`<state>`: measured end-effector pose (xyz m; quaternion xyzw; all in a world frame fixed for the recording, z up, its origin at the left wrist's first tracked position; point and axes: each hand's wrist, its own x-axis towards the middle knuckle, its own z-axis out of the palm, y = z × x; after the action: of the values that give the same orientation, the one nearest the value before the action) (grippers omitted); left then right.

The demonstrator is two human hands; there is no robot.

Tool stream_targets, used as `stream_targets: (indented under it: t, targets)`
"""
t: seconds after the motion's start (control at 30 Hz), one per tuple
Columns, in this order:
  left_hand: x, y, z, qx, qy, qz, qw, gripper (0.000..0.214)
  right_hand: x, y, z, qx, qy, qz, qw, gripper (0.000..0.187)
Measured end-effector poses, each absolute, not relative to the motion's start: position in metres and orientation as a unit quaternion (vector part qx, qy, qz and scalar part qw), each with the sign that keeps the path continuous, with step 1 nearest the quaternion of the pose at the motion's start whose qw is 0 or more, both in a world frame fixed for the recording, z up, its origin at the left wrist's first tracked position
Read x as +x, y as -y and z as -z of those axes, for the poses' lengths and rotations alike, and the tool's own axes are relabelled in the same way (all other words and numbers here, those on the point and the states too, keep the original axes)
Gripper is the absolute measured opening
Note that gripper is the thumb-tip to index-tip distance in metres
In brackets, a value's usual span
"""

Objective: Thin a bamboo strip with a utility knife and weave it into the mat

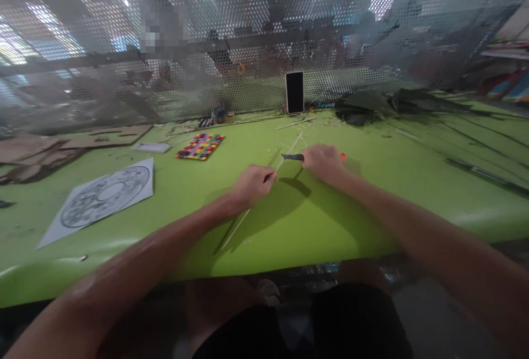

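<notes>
My left hand [253, 184] is closed in a pinch around a long thin pale stick [289, 152] that runs diagonally over the green table [314, 221]. My right hand [324, 162] is wrapped round a knife with an orange handle; its dark blade [292, 157] points left and meets the stick just beyond my left fingers. Both hands hover slightly above the table's middle.
A printed sheet with a circular pattern [103, 198] lies at the left. A multicoloured woven mat [200, 146] sits behind it, cardboard pieces [49, 147] at far left. A phone [295, 92] leans on the perforated screen. Dark material [372, 107] is piled at the back right.
</notes>
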<state>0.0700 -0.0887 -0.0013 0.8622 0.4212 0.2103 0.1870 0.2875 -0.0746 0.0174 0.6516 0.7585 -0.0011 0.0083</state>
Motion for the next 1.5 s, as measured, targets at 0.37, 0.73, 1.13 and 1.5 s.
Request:
stream_targets:
  t: [0.37,0.73,1.13,1.5]
  targets:
    - [0.071,0.096,0.008,0.888,-0.358,-0.201,0.207,0.035,0.334,0.062,-0.022,0.738,-0.669,-0.083,0.001,0.036]
    - [0.07,0.087,0.001,0.857,-0.413,-0.229,0.207,0.031,0.282,0.08,-0.016,0.67,-0.74,-0.057,0.01,0.037]
    - [0.068,0.084,0.006,0.865,-0.389,-0.247,0.2,0.034,0.292,0.077,-0.016,0.686,-0.724,-0.073,0.013,0.037]
    - [0.066,0.082,0.01,0.871,-0.378,-0.239,0.201,0.034,0.298,0.072,-0.015,0.695,-0.715,-0.074,0.022,0.032]
